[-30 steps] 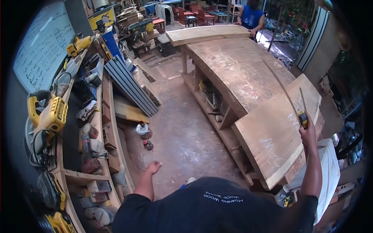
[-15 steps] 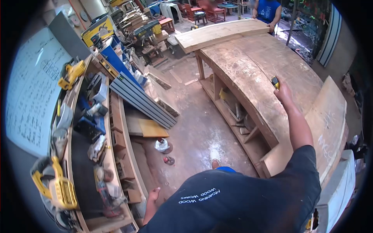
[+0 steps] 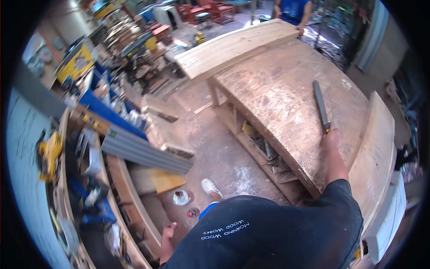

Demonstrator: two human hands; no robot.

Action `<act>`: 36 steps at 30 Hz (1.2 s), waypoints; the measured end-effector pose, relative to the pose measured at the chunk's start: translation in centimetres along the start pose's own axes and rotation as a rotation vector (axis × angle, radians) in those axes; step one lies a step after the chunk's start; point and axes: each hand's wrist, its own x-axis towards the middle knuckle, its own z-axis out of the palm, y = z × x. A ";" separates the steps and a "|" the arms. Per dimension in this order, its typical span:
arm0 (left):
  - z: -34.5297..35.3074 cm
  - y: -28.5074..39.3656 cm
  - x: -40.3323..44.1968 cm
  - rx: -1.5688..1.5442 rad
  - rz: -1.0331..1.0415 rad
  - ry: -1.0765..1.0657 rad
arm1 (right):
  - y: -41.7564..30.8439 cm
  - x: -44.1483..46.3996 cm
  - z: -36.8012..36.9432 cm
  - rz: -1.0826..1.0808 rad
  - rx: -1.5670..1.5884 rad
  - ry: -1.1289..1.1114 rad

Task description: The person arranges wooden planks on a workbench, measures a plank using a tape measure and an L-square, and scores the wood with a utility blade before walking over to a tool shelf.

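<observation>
My right hand (image 3: 330, 138) is closed around a yellow and black tape measure (image 3: 327, 127) above the workbench. A length of dark tape blade (image 3: 320, 101) sticks out of it, pointing toward the far end of the bench. Beneath it lies the worn wooden bench top (image 3: 277, 98). My left hand (image 3: 168, 233) hangs low at my side, near the shelf unit, its fingers loosely curled with nothing visible in them.
A long plank (image 3: 237, 47) lies across the bench's far end, near a person in a blue shirt (image 3: 293, 11). Another board (image 3: 374, 152) rests along the right side. Shelves with tools (image 3: 96, 210) line the left. A can (image 3: 181, 197) and bottle (image 3: 193, 212) stand on the floor.
My right hand has drawn back toward me with the tape measure, and a broad dark length of blade now shows. One shoe has moved left. The view has shifted.
</observation>
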 end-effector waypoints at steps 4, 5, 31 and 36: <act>-1.0 6.3 12.6 0.127 0.189 -0.077 | 1.4 -1.3 1.8 -0.066 0.012 0.028; -1.4 8.5 15.5 0.152 0.261 -0.021 | 1.8 -0.9 2.2 -0.044 0.043 -0.052; 14.1 59.1 16.9 0.356 0.929 -0.583 | -22.8 3.9 -5.6 -0.267 0.640 -0.089; 19.7 66.7 2.5 -0.432 0.683 -0.838 | -42.7 0.0 1.7 -0.931 0.371 -0.495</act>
